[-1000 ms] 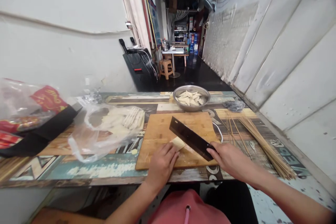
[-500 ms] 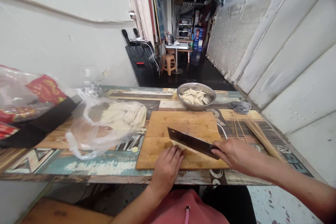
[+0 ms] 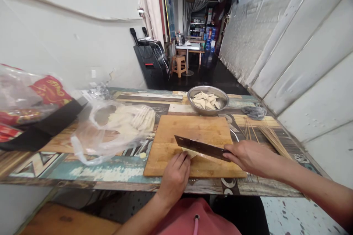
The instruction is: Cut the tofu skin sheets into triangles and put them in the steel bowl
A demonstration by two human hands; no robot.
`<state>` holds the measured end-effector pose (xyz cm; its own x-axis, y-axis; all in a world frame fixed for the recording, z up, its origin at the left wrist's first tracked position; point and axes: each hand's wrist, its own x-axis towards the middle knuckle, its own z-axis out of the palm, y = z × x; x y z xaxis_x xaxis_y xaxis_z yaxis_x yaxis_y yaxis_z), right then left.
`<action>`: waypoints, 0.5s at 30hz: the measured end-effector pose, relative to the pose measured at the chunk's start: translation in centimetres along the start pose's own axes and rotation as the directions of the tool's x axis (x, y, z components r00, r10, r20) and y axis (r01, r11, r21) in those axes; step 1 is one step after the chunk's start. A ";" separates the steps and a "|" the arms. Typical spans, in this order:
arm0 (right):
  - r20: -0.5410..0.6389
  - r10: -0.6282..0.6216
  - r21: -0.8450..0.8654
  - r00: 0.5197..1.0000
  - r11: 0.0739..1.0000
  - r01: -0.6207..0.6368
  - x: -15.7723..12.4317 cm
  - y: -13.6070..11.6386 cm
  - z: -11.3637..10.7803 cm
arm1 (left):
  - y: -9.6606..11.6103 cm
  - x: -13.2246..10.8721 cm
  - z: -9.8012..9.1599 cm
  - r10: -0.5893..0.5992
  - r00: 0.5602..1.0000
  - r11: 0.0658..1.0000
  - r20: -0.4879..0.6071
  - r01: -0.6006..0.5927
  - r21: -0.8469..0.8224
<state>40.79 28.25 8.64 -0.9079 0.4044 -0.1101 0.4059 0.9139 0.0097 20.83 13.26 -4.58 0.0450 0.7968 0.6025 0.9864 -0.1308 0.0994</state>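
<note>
Bowl: pale wedge-shaped pieces (image 3: 208, 100) lie heaped in the metal bowl (image 3: 206, 112), behind the board; they look like the finished share.
Bag: pale slices (image 3: 142, 119) lie stacked in the plastic bag (image 3: 79, 154), left of the board; apparently the share left, count unclear.
Piece: one pale piece (image 3: 190, 153) lies on the cutting board (image 3: 165, 128) by the blade; this cut seems under way, but whether the edge has gone through, I cannot tell.
Left hand (image 3: 175, 174): fingertips together, pressing the piece down; near the blade.
Right hand (image 3: 245, 154): closed round the handle of the knife (image 3: 201, 147); well apart from the left.
Board: far half bare, leaving room beyond the blade; near edge close to the table's (image 3: 110, 172) front edge; sticks (image 3: 273, 141) crowd the right.
</note>
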 end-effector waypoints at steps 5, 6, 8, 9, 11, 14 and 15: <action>-0.026 0.007 0.016 1.000 1.000 -0.006 -0.1 -0.1 0.2 | 0.0 0.3 -0.2 0.004 1.000 1.000 0.014 -0.004 -0.012; -0.028 0.006 0.020 1.000 1.000 -0.005 -0.1 0.0 0.3 | 0.0 0.3 -0.3 0.007 1.000 1.000 0.015 -0.006 -0.015; -0.025 0.002 0.028 1.000 1.000 -0.002 -0.1 0.1 0.4 | 0.0 0.3 -0.3 0.007 1.000 1.000 0.017 -0.006 -0.024; -0.021 0.003 0.030 1.000 1.000 -0.002 -0.1 0.2 0.5 | 0.0 0.3 -0.3 0.003 1.000 1.000 0.019 -0.003 -0.030; -0.018 0.004 0.031 1.000 1.000 -0.004 -0.2 0.5 0.7 | 0.1 0.1 -0.3 -0.005 1.000 0.999 0.026 0.007 -0.040; -0.007 -0.001 0.028 1.000 1.000 0.001 -0.1 0.7 0.6 | 0.0 0.0 -0.2 -0.009 1.000 0.999 0.024 0.010 -0.049; 0.002 -0.009 0.022 1.000 1.000 0.009 -0.1 0.7 0.5 | 0.0 0.0 -0.2 -0.009 1.000 0.999 0.021 0.010 -0.051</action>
<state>41.18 28.82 8.13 -0.9116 0.3957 -0.1118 0.3994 0.9167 -0.0127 20.80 13.13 -4.45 0.0396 0.8102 0.5847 0.9775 -0.1526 0.1453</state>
